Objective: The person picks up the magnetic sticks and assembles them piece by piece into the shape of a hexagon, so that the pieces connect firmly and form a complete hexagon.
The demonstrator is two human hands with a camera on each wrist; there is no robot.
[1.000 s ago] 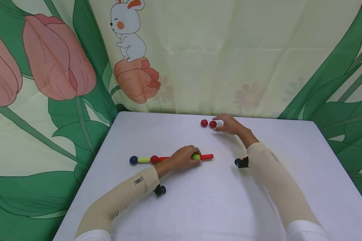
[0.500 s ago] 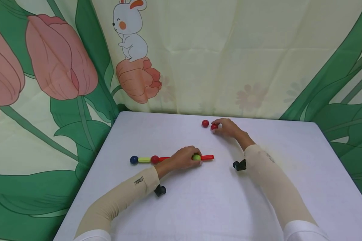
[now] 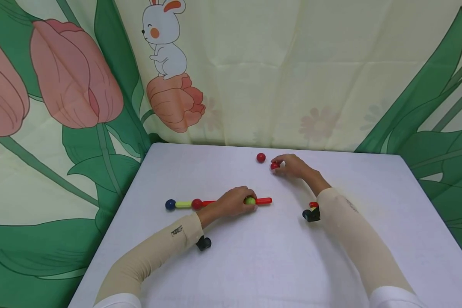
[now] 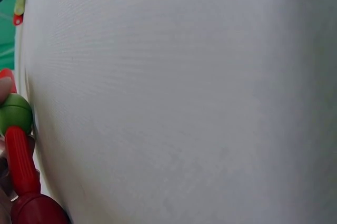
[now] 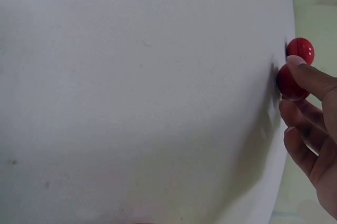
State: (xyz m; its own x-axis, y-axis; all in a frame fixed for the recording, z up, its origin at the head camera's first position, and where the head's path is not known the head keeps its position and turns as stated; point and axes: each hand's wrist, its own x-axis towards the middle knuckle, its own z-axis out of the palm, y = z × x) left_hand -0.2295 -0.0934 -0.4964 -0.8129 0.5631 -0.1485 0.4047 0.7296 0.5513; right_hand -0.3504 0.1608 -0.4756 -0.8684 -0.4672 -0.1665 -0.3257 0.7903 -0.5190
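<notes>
A red ball (image 3: 275, 165) is pinched between the fingertips of the right hand (image 3: 292, 167) at the far side of the white worktop (image 3: 254, 256); the fingers are curled round it, as the right wrist view confirms, and the ball seems to sit on or just above the cloth. A second red ball (image 3: 260, 157) lies just beside it, apart from the fingers. Nearer the person, a rod-and-ball chain (image 3: 185, 204) is laid in a line: a dark blue ball (image 3: 170, 204), a yellow rod (image 3: 183, 204), a dark red ball (image 3: 196, 204), then a red rod partly hidden under the left hand (image 3: 232, 202), a green ball (image 3: 250, 200) and a red end rod (image 3: 264, 199) left free. The left hand is closed over the chain at the green ball, which is held between thumb and fingers and pressed to the worktop.

The step in hand is judged to be the carrying of the pinched ball toward the free end of the red rod. It is best done with the pinch kept on the ball's sides, so that the face toward the rod is left bare. The second ball should be cleared without being nudged, since it would roll. The chain should be kept steady under the left hand, or the rod end may swing aside at contact. A small red piece (image 3: 313, 204) lies near the right forearm and should be passed over, not swept.
</notes>
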